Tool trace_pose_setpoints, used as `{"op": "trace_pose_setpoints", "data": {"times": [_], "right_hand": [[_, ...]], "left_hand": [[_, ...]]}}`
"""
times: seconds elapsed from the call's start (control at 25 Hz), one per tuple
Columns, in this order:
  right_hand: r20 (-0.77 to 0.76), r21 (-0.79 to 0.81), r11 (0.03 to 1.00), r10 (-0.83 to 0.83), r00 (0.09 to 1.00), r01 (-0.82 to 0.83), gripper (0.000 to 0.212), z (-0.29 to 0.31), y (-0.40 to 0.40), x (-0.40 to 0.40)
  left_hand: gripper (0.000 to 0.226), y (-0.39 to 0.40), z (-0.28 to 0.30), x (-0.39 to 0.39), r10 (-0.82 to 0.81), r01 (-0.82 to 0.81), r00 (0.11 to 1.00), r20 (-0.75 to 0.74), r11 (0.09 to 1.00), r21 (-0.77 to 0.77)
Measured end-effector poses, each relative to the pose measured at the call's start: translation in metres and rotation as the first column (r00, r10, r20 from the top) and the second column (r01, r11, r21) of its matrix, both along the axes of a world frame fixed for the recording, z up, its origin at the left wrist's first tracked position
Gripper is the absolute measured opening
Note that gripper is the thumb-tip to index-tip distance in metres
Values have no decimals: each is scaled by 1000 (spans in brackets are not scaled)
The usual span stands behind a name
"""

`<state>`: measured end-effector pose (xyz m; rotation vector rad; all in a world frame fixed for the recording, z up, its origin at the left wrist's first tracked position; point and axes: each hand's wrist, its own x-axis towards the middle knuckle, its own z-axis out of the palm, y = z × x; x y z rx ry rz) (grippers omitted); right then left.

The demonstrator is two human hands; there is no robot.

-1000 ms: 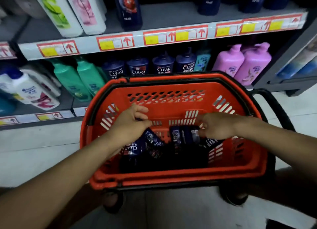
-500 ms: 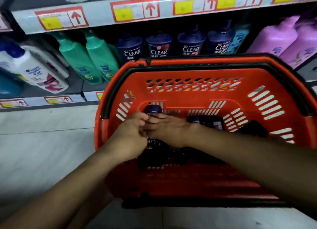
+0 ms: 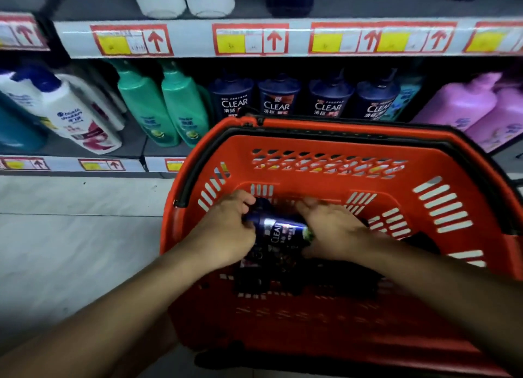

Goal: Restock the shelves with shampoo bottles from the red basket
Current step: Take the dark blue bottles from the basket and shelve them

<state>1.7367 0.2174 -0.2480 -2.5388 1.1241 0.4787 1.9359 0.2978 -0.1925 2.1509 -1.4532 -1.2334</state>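
A slotted red plastic basket (image 3: 441, 208) with a black handle folded along its rim sits on the pale floor in front of a grey store shelf (image 3: 198, 38). Inside the basket, near its far-left corner, both hands meet on one dark blue shampoo bottle with a white CLEAR label (image 3: 278, 230), which lies on its side above other dark bottles (image 3: 271, 281) resting on the basket floor. The left hand (image 3: 226, 233) curls its fingers around the bottle's cap end. The right hand (image 3: 336, 230) lies over the bottle's other end; whether its fingers curl round the bottle cannot be told. Behind the basket, a row of upright blue CLEAR bottles (image 3: 280, 100) stands on the lower shelf, with green bottles (image 3: 167, 106) left of that row and pink bottles (image 3: 475, 106) to its right.
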Motion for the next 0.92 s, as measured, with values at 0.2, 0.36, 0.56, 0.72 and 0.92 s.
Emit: {"op": "trace_pose_setpoints", "data": {"times": [0.2,0.36,0.56,0.72,0.92], "right_hand": [[331,552,543,-839,432,633,67,74,11,-58],[305,936,293,-951,-38,195,46,140,27,-75],[142,989,142,-990,-3,-34,39,178,30,-74],[91,994,95,-994,-62,-50,50,170,33,-73],[40,995,55,-984,-175,-82,61,160,27,-76]], "left_hand": [[34,-12,29,-48,26,-20,990,-137,999,42],[44,-18,79,-109,105,-120,803,-587,993,14],[43,-8,107,-122,133,-199,704,-698,980,-14],[38,2,113,-123,171,-257,680,-713,966,-14],[36,1,120,-128,174,-254,671,-721,967,-3]]}}
